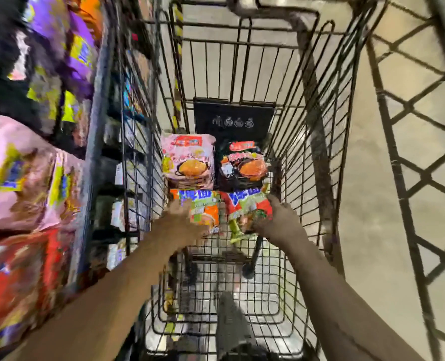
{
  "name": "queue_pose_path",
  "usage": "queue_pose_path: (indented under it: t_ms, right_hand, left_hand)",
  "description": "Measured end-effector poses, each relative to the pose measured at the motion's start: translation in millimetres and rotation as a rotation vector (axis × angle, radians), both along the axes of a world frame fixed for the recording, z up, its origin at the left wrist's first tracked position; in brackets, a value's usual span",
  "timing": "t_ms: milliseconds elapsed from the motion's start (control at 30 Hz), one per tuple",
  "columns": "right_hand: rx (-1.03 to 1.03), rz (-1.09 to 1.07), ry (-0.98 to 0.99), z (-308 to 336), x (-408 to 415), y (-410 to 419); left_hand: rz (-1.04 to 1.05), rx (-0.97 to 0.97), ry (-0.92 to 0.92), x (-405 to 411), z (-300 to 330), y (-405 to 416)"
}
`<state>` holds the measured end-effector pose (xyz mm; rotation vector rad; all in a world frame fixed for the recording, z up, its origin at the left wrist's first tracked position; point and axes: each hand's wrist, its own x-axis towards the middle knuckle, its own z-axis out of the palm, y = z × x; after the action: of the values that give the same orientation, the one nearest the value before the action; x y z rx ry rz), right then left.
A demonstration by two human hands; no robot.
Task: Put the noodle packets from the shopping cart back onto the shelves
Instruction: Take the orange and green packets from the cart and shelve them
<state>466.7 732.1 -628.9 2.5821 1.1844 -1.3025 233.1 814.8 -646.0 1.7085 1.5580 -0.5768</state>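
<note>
Nearest, at bottom centre: a grey blur point(233, 319), maybe a shoe or knee under the cart point(317, 142); too smeared to tell. Above it, two bare forearms reaching down into the basket.

Left hand point(181, 221) over the orange packet point(205, 213), touching or just above; fingers blurred, spread or curled cannot be told. Right hand point(278, 221) curled on the near-right edge of the red packet point(247, 209), thumb side up along the packet's edge, grip looking partial. Beyond these, a pink packet point(188, 161) and a black packet point(243, 162), side by side against the far end, untouched. All four in the cart, none on the shelves point(34, 165) at left.

Risks, as a guess: slick film slipping from an edge pinch; a corner snagging on the wire wall during the lift; both packets dragged together, being in contact; wrong shelf slot chosen.

Hidden or unclear: packet lettering, shelf labels, fingertips under the packets, anything stacked beneath, shelf stock smeared by motion.
</note>
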Motion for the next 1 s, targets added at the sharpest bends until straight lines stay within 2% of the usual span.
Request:
queue_pose_path:
  t_ms: [133,300,433,567,767,933,1000]
  right_hand:
    - [-0.077,-0.040,0.041,-70.4,5.1,0.0]
    - [-0.044,-0.104,0.048,-133.5,11.2,5.3]
    - [-0.001,-0.158,0.048,-163.1,17.6,8.4]
    - [-0.042,-0.286,0.141,-206.0,30.6,3.0]
    - [-0.032,-0.280,0.125,-180.1,18.7,11.1]
    - [-0.023,-0.334,0.203,-222.8,28.2,-15.1]
    - [-0.014,-0.295,0.187,-187.7,17.1,-5.8]
  left_hand:
    - [0.013,0.013,0.027,-0.5,-59.2,0.4]
    - [0.099,0.037,0.022,-10.1,-101.7,-0.4]
    - [0.290,0.013,-0.009,-10.4,-129.2,-3.4]
    - [0.436,0.000,-0.029,-4.3,-151.0,-0.5]
    - [0.471,0.059,-0.083,-7.2,-164.5,-4.5]
    - [0.553,0.089,-0.178,-10.8,-160.8,-11.1]
    - [0.598,0.086,-0.217,-7.4,-151.4,-11.9]
